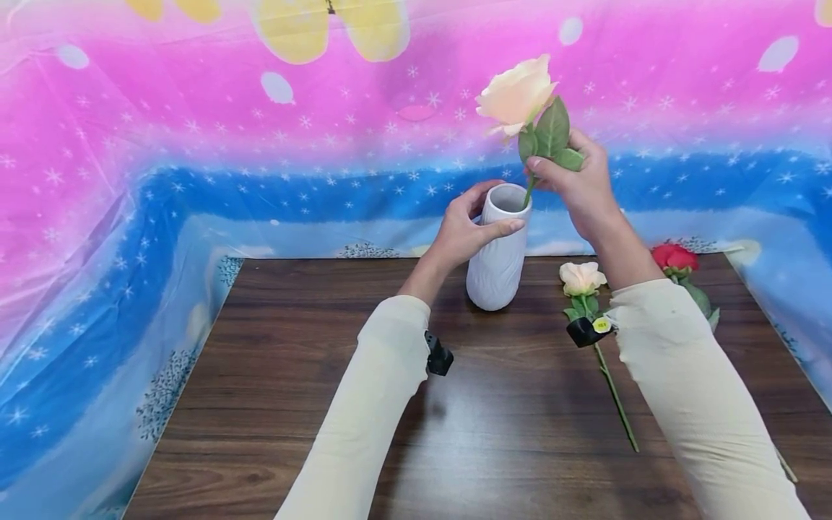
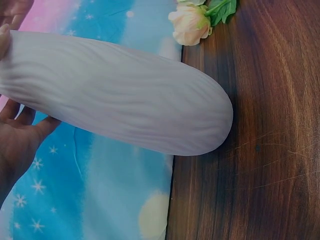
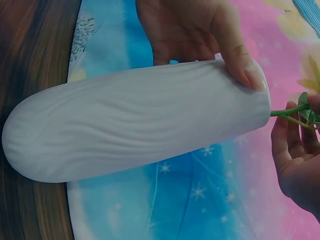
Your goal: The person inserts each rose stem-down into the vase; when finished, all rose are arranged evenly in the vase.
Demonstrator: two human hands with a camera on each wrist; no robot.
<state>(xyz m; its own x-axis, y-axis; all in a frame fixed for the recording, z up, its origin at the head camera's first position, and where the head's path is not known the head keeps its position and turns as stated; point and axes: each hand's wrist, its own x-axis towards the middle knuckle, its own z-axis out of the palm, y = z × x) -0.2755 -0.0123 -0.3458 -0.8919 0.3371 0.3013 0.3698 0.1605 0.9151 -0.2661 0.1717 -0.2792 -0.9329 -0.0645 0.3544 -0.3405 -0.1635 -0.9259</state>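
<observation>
A white ribbed vase is at the far side of the table. My left hand grips it just below the rim, thumb on the near side; its other fingers are partly hidden behind the vase. My right hand pinches the green stem of a large peach rose above the vase's right edge. The lower stem passes into the vase mouth, and its end is hidden inside. In the right wrist view, the right hand's fingers lie around the stem just beyond the rim.
Right of the vase, a smaller peach rose lies on the dark wooden table, its stem pointing toward me. A red rose lies farther right, partly covered by my right sleeve. A pink and blue patterned cloth hangs behind the table.
</observation>
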